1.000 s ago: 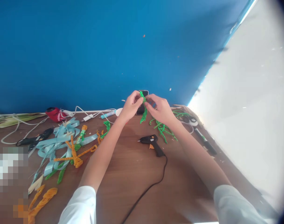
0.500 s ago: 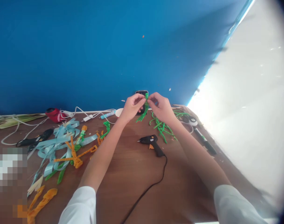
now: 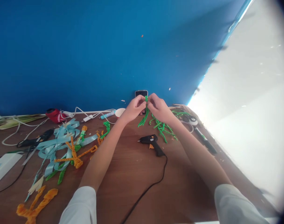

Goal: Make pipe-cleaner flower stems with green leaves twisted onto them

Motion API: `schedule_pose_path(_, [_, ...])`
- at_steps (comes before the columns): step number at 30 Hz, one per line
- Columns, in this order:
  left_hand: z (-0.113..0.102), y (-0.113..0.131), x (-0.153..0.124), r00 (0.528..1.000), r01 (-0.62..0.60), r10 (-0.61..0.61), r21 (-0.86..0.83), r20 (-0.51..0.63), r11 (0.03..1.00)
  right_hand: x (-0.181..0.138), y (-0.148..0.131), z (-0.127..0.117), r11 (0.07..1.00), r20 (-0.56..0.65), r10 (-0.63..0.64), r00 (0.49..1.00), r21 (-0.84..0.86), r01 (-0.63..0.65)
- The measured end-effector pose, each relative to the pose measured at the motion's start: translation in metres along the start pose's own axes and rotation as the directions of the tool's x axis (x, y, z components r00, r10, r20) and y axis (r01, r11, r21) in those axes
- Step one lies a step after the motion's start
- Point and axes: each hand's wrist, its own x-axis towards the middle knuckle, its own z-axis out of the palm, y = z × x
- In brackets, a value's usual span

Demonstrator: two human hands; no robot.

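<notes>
The left hand [image 3: 133,109] and right hand [image 3: 159,109] have drawn closer, narrowly pinching a green pipe cleaner [image 3: 143,119] between them (its tail now hangs toward seven o'clock), above the counter [image 3: 132,186], with a black phone [image 3: 141,93] at twelve o'clock and a glue gun [image 3: 151,140] at six.

left hand [image 3: 132,109]: raised, pinching | right hand [image 3: 159,109]: raised, pinching | hands just apart, wrists angled inward

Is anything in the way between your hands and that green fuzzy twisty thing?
Nothing visible is in the way. My left hand and right hand are both already pinching the green pipe cleaner near its top. The phone is only behind it, by the wall.
</notes>
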Motion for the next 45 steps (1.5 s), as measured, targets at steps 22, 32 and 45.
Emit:
schedule_pose_path(22, [0.002,0.006,0.001,0.999,0.037,-0.041,-0.179,-0.019,0.983,0.002,0.011,0.012,0.936,-0.063,0.035,0.997,0.352,-0.01])
schedule_pose_path(32, [0.001,0.006,-0.003,0.988,-0.096,0.106,0.091,-0.116,0.991,0.0,0.004,0.008,0.961,-0.037,0.022,0.999,0.277,-0.011])
schedule_pose_path(45, [-0.003,0.007,-0.006,0.987,-0.143,0.153,0.186,-0.038,0.972,-0.001,-0.006,0.001,0.976,-0.029,0.026,0.999,0.216,-0.019])
